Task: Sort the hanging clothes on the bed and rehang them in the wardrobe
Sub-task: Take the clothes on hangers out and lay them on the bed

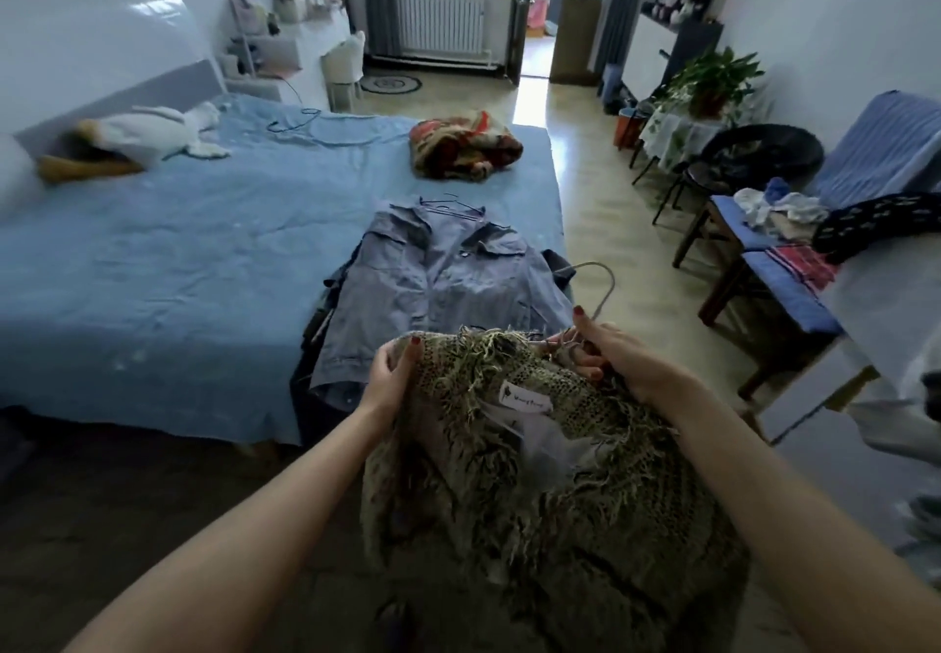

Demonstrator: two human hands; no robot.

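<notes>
1. Holding a fringed green knit top [534,428] at the lower centre, the left hand [389,372] grips its edge.
2. Fingers [590,331] of the right hand [618,354] pinch its wire hanger [603,291], so this piece seems to be in mid-sorting.
3. A blue shirt [438,285] on a hanger lies atop a pile at the centre of the bed [153,255].
4. No wardrobe shows; rehanging likely remains.

Both forearms are bare, no sleeves showing, and the left hand [389,372] and right hand [618,359] wear dark red nail polish.
</notes>
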